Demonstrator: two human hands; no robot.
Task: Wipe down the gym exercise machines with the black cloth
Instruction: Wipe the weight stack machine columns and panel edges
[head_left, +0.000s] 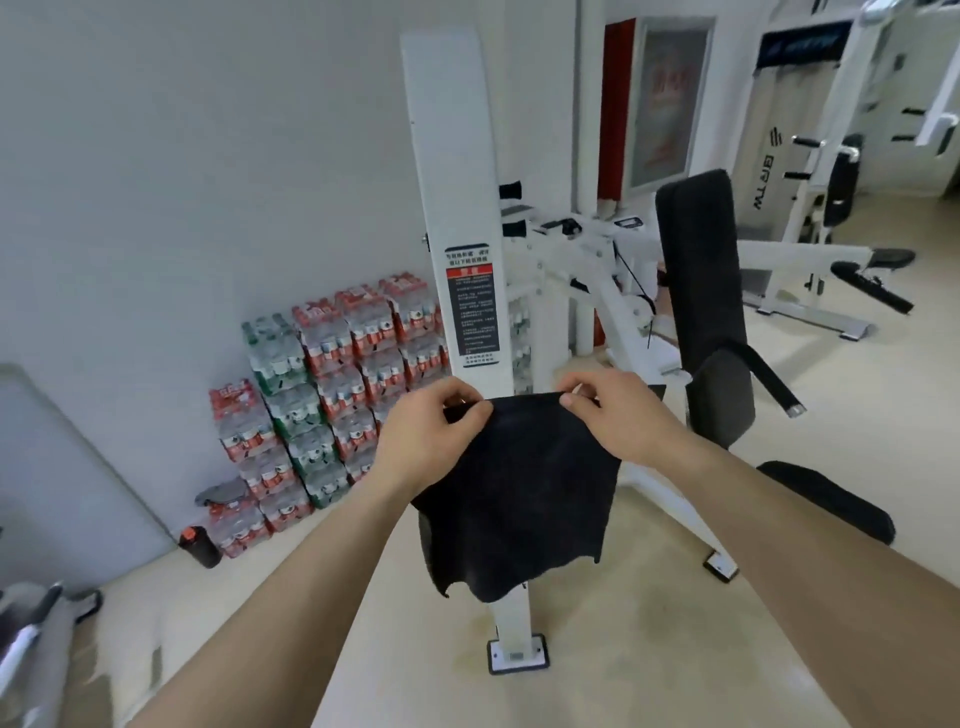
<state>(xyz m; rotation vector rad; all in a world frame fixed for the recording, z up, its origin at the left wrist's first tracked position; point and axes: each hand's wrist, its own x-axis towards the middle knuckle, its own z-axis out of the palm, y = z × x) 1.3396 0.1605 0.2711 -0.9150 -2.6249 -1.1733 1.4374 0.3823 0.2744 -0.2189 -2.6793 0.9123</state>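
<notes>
Work on the machines has not yet begun, as far as I can judge. The cloth (519, 493) touches no surface and hangs in the air in front of the white post (452, 182) of the nearest machine (566, 260), above the floor (649, 665). My left grip (434, 428) pinches its top left corner between thumb and curled fingers. My right grip (621, 418) pinches the top right corner the same way, so the top edge is stretched level and the rest drops loose. Nothing shows which parts, if any, are wiped. I reckon these are left to do: the post with its warning label (470, 306), the black backrest (698, 280) to its right, then the other machine (810, 171) further back. Packs of bottled water (332, 395) stacked against the wall (208, 156) on the left are no part of it.
</notes>
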